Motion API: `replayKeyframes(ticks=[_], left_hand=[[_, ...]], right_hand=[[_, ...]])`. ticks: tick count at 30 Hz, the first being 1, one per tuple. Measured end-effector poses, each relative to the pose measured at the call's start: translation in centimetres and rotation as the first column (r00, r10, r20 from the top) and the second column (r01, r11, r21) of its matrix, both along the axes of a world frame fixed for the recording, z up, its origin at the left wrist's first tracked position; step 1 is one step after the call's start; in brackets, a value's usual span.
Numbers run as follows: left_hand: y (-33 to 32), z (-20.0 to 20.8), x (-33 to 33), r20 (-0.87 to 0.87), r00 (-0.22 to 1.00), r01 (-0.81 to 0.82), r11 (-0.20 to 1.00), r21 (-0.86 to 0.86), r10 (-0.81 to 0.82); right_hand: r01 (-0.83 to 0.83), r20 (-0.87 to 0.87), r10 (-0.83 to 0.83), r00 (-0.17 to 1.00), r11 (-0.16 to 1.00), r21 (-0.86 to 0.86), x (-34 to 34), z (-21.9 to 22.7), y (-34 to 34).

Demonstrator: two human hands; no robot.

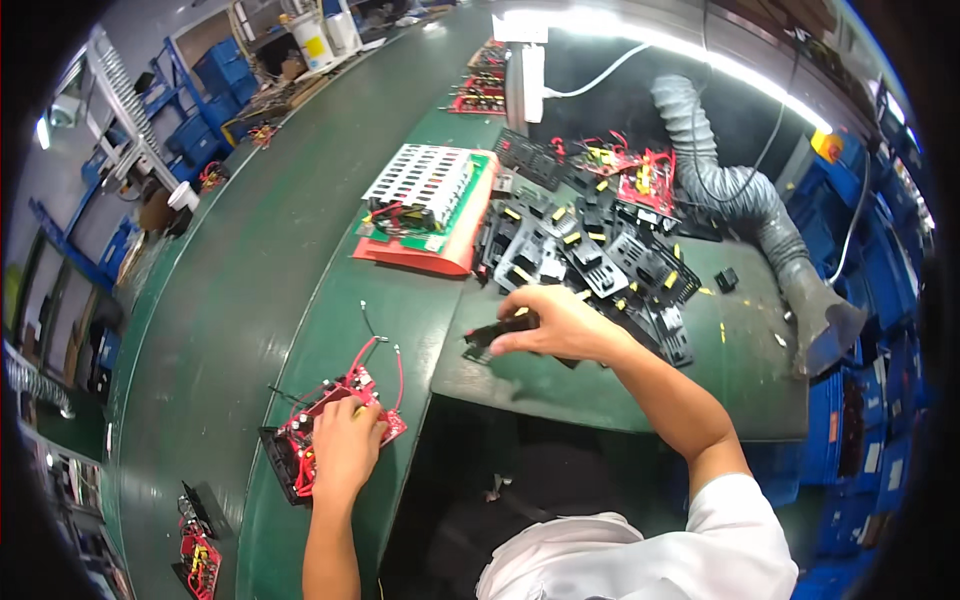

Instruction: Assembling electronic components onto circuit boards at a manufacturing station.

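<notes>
My left hand [346, 440] is closed over a red circuit board [393, 424] at the near edge of the green bench. Red and black wires stick out from its far side, and a black plastic part [284, 465] lies against its left side. My right hand [562, 325] grips a black plastic panel [490, 333] above the worktop, its thumb and fingers around one end. The palm hides much of that panel. Just beyond it spreads a heap of black plastic panels [600, 268], many bearing yellow pieces.
A white slotted block on a green board [425, 185] rests on orange sheets [470, 235]. Red circuit boards [650, 182] lie behind the heap. A grey flexible duct [735, 185] comes down at right. More board assemblies [200, 560] sit on the green belt [215, 330] at left.
</notes>
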State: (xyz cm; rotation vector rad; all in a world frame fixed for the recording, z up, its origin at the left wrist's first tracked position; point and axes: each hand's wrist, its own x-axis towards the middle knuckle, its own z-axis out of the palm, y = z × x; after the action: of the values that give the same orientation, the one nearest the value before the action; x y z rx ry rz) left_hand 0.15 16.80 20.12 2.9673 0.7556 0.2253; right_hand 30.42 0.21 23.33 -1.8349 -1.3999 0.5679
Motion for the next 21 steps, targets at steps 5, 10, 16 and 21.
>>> replayKeyframes(ticks=[5,10,16,21], left_hand=[[0.2,0.5,-0.6,-0.023,1.0,-0.003,0.994,-0.11,0.001],[1.3,0.6,-1.1,0.151,0.988,0.033,0.993,-0.109,-0.016],[3.4,1.0,-1.2,0.17,0.982,-0.062,0.992,-0.106,0.08],[3.4,0.2,-0.1,0.121,0.991,-0.032,0.973,-0.229,0.062]], right_hand=[[-0.076,0.117,0.085,0.989,0.994,-0.078,0.0,-0.9,0.5],[-0.219,-0.04,0.217,0.975,0.973,-0.07,0.9,-2.0,0.4],[-0.106,-0.431,0.107,0.896,0.994,0.027,0.5,-3.9,1.7],[0.149,-0.576,-0.107,0.81,0.989,0.026,1.0,-3.0,2.3]])
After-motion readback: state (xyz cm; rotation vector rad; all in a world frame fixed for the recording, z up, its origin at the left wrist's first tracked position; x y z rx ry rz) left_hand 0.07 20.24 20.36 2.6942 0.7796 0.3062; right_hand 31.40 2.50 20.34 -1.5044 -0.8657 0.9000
